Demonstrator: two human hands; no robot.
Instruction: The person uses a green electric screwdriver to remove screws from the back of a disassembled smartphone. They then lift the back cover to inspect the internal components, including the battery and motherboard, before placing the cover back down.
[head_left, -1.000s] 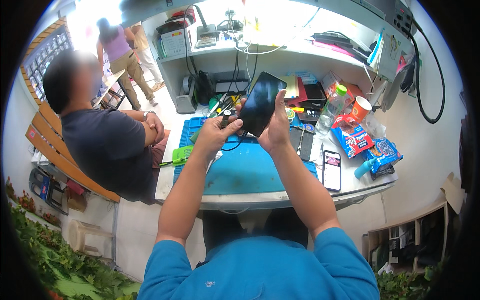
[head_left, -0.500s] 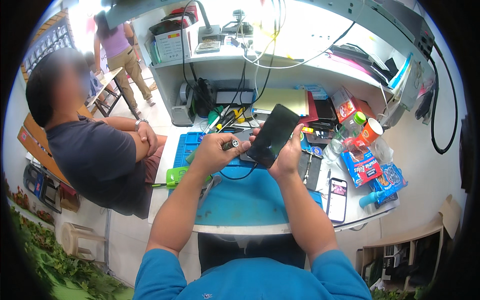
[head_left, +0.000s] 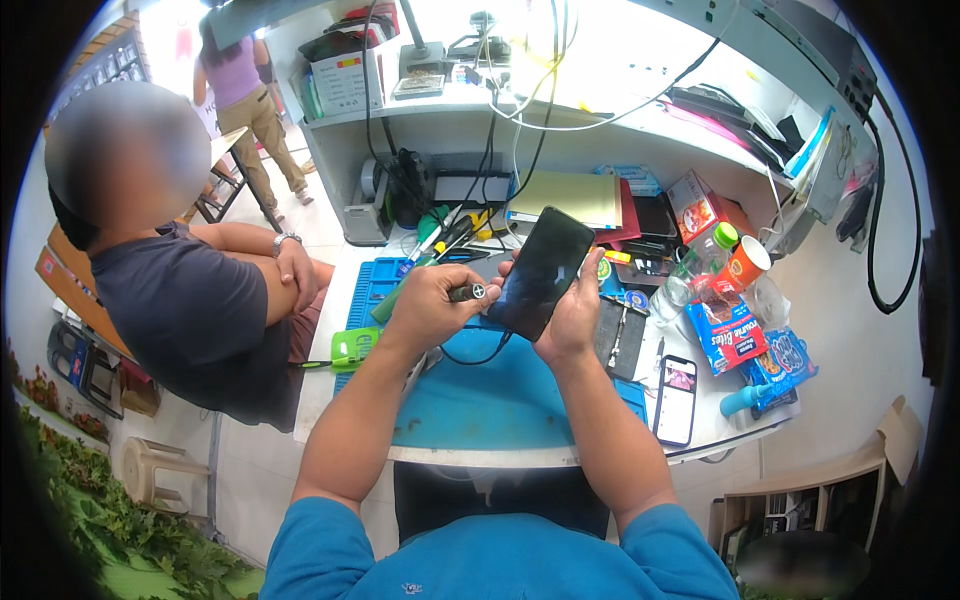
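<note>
A dark-screened smartphone (head_left: 548, 268) rests tilted in my right hand (head_left: 570, 325), whose fingers and thumb close round its sides. My left hand (head_left: 432, 308) pinches a small dark screwdriver (head_left: 467, 293), its round cap marked with a cross; its tip is hidden. The left fingertips are near the phone's lower left edge. A black cable (head_left: 475, 360) curves up to the phone's bottom end; whether it is plugged in, I cannot tell. Below both hands lies a blue work mat (head_left: 490, 410).
A second phone (head_left: 676, 402) with a lit screen lies on the right, near snack packets (head_left: 728, 335), a plastic bottle (head_left: 713, 245) and an orange cup (head_left: 747, 262). Tools (head_left: 455, 235) crowd the back under a shelf. A seated person (head_left: 190, 285) is close on the left.
My hands keep nearly the same hold on the phone and screwdriver. The seated person's head has moved slightly, and the whole view has shifted a little.
</note>
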